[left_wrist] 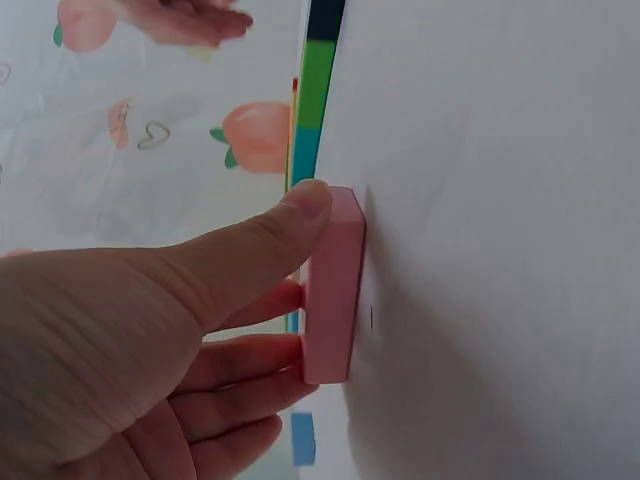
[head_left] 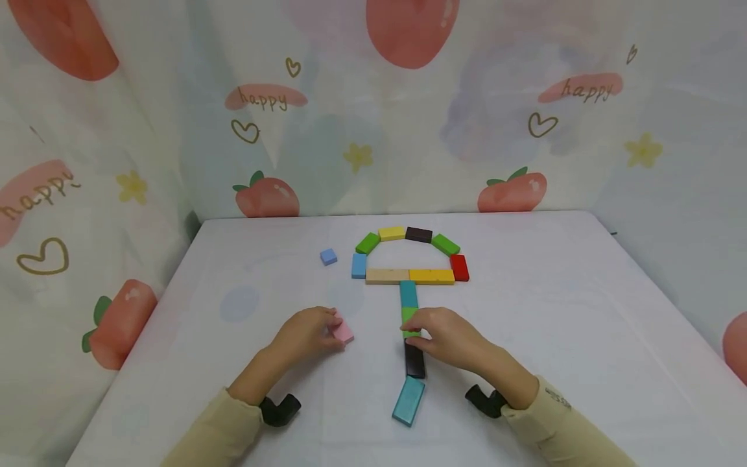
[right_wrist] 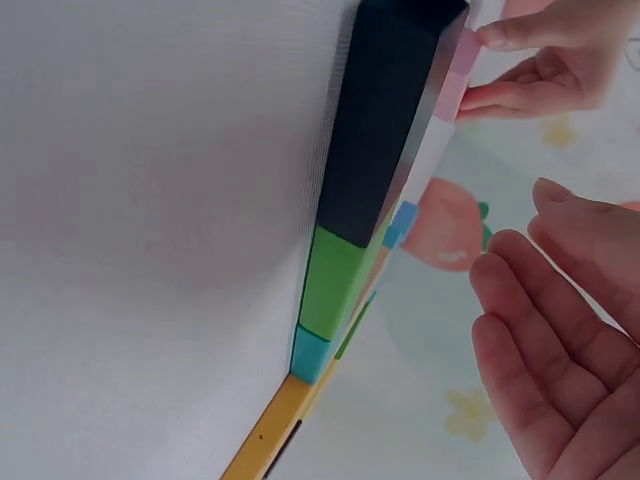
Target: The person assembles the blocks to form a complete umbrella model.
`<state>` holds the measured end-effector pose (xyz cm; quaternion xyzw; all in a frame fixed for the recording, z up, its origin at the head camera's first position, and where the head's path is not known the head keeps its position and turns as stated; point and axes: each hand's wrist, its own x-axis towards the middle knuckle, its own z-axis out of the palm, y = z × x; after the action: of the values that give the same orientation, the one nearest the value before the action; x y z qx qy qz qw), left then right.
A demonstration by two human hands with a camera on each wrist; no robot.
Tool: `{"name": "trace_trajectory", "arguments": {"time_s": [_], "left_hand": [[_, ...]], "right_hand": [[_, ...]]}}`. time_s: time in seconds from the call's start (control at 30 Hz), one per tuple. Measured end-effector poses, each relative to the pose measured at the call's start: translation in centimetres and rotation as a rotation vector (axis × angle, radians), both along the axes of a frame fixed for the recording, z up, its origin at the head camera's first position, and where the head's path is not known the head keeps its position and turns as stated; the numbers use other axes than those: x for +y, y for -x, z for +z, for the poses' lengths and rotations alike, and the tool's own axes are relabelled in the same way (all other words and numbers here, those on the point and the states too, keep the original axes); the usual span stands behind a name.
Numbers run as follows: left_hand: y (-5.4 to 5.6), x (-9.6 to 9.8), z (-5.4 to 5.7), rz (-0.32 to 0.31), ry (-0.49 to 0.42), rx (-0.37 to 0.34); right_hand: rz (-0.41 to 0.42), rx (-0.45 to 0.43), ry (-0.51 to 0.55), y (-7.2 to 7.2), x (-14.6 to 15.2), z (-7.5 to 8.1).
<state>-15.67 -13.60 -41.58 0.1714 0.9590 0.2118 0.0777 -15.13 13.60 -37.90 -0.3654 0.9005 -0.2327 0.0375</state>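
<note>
My left hand pinches a pink block at the table's surface, left of a column of blocks. In the left wrist view, the thumb lies on one end of the pink block and fingertips meet its side. My right hand hovers beside the column with relaxed fingers and nothing in them. It overlaps the green block and the black block in the head view; the right wrist view shows a gap between fingers and blocks. A teal block tops the column, and another teal block lies slanted at its near end.
Beyond the column, a wooden block and an orange-yellow block form a bar. Several coloured blocks, including a red block and a yellow block, arch over it. A small blue block lies apart on the left.
</note>
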Motion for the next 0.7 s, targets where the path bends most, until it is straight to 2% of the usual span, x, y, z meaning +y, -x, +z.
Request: {"name": "trace_trajectory", "arguments": {"time_s": [0.2, 0.47, 0.7], "left_hand": [[-1.7, 0.9, 0.1, -0.084, 0.040, 0.083], [-3.9, 1.9, 0.2, -0.127, 0.102, 0.173], [-5.2, 2.3, 0.3, -0.176, 0.128, 0.238]], "right_hand": [[-0.012, -0.035, -0.020, -0.3, 0.0, -0.3], [0.021, -0.068, -0.095, -1.2, 0.2, -0.6], [0.061, -0.099, -0.127, -2.1, 0.0, -0.7]]}}
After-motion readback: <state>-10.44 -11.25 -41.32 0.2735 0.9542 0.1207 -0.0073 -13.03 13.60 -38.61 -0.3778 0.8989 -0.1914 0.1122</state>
